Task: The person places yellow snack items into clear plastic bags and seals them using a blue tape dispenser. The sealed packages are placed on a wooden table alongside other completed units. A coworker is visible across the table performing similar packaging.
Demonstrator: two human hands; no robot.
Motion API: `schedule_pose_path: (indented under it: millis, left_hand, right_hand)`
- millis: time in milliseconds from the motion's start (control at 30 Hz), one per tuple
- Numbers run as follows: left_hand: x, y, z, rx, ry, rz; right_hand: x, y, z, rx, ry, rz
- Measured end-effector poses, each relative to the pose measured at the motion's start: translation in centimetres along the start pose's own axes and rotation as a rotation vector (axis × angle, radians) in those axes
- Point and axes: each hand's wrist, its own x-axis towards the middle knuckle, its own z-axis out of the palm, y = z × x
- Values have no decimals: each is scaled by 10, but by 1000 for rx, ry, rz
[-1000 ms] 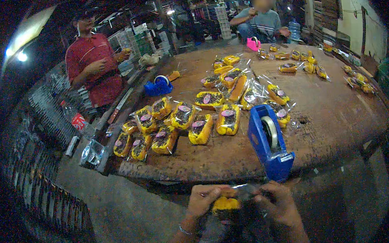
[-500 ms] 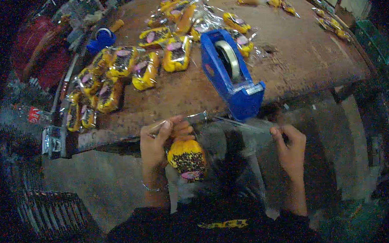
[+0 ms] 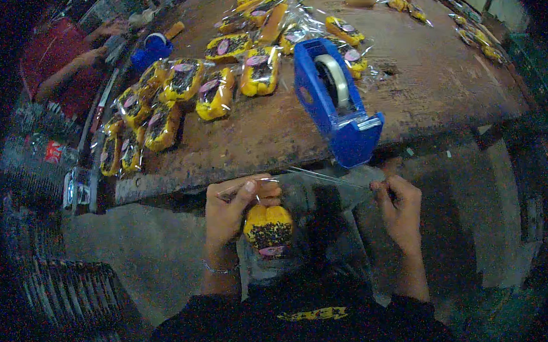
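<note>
While the big blue tape holder point(image 3: 339, 121) stands on the wooden bench point(image 3: 443, 81), a bun point(image 3: 269, 227) hangs on the near side of it and to its left, out past the bench's edge. The bun is yellow and puffy at the top. Lots of tiny dark bits cover its front, and a pink sticker point(image 3: 273, 251) shows at its low end.

The left hand point(image 3: 227, 207) is also on the near side of the tape holder, farther left than the bun. Its fingers are closed, with the thumb pressing on the shiny wrap at the bun's top. The right hand point(image 3: 401, 201) is nearer than the tape holder and a little to its right. Its fingers are pinched shut on some thin clear plastic point(image 3: 333, 179), which stretches out in front of the tape holder. More wrapped buns point(image 3: 214, 95) lie to the left of the tape holder.
</note>
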Motion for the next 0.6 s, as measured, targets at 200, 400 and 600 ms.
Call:
schedule_pose_path:
  millis: [200, 400, 600]
  left_hand:
    - [-10, 6, -26, -123, 157, 60]
    - [-18, -1, -38, -22, 169, 39]
    - [-17, -3, -40, -2, 214, 28]
  right_hand:
    - [11, -10, 12, 49, -25, 10]
    - [15, -2, 40, 113, -94, -55]
    - [18, 1, 49, 53, -61, -149]
